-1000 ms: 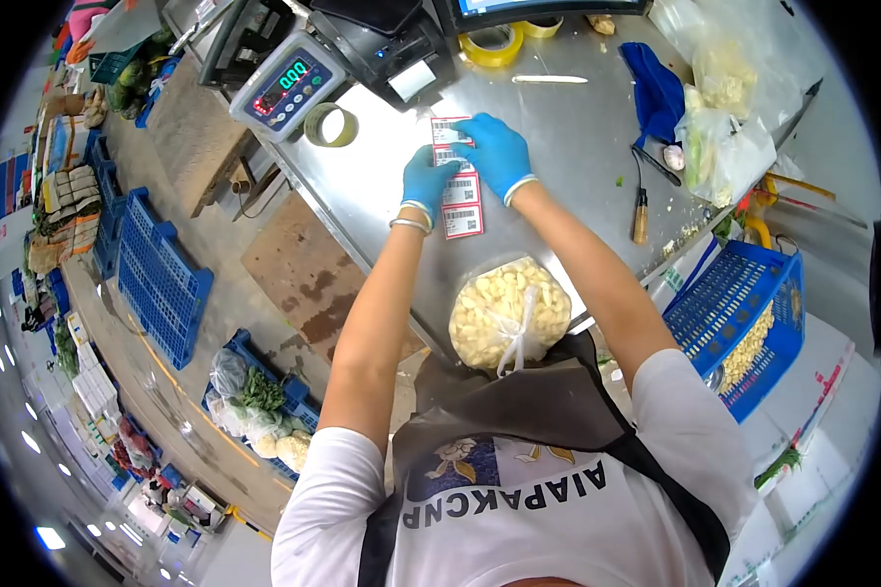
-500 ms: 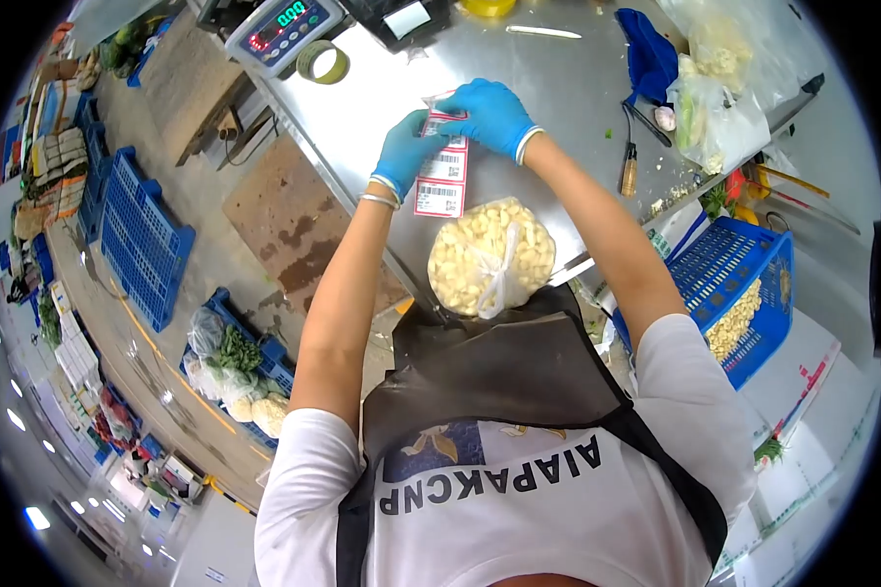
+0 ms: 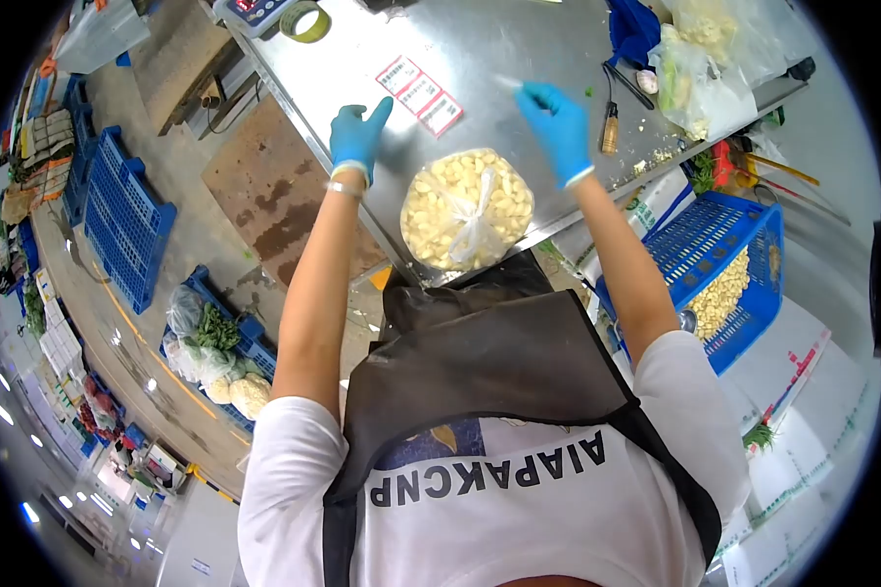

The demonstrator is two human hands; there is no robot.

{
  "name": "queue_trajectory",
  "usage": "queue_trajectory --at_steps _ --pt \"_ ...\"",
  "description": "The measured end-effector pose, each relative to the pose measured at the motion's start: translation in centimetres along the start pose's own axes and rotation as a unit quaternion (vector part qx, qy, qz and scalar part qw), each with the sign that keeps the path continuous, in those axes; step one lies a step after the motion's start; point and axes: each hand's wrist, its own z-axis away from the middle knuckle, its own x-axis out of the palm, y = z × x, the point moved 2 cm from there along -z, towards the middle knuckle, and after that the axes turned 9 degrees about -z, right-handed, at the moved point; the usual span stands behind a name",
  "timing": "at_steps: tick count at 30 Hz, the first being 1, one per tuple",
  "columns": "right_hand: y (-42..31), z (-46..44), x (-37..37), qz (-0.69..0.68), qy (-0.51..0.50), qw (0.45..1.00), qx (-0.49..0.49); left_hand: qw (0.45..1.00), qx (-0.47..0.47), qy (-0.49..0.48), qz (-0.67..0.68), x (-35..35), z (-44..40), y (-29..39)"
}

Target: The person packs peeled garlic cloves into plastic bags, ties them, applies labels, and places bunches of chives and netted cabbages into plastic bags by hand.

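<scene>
A tied clear plastic bag of peeled garlic cloves sits at the table's near edge, its white knot facing up. Beyond it, a strip of red-edged printed labels lies flat on the metal. My left hand, in a blue glove, is open beside the strip, thumb stretched toward it. To the right, my blue-gloved right hand pinches a small whitish label at its fingertips; it is blurred and its print cannot be read.
Tape roll and scale are at the table's far left. A wooden-handled tool, blue cloth and plastic bags lie on the right. A blue basket of cloves stands beside the table.
My hands have moved apart, and the label strip now lies on the table, out of both hands. The right hand has gone rightward with a small whitish label. The view has shifted slightly.
</scene>
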Motion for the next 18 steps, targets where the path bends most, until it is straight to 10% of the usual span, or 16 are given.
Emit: queue_trajectory --at_steps 2,4,8,11,14,18 --pt "-4.4 3.3 1.2 0.199 -0.088 0.927 -0.306 0.995 0.022 0.001 -0.097 -1.6 6.3 0.3" --pt "-4.7 5.9 3.2 0.207 -0.173 0.868 -0.416 0.977 -0.023 -0.182 -0.111 -1.7 13.1 0.5" --pt "3.0 9.4 5.9 0.397 -0.461 0.728 -0.316 0.877 -0.168 -0.435 0.118 2.4 20.2 -1.9" --pt "0.0 8.3 3.1 0.382 -0.570 0.702 -0.189 0.874 -0.179 -0.430 0.140 4.1 21.4 -3.7" --pt "-5.3 6.3 4.1 0.325 -0.402 0.805 -0.292 0.875 -0.159 -0.411 0.200 4.8 22.4 -4.2" --pt "0.3 7.8 11.4 0.358 -0.435 0.758 -0.329 0.870 -0.139 -0.399 0.255 7.4 23.6 -5.8"
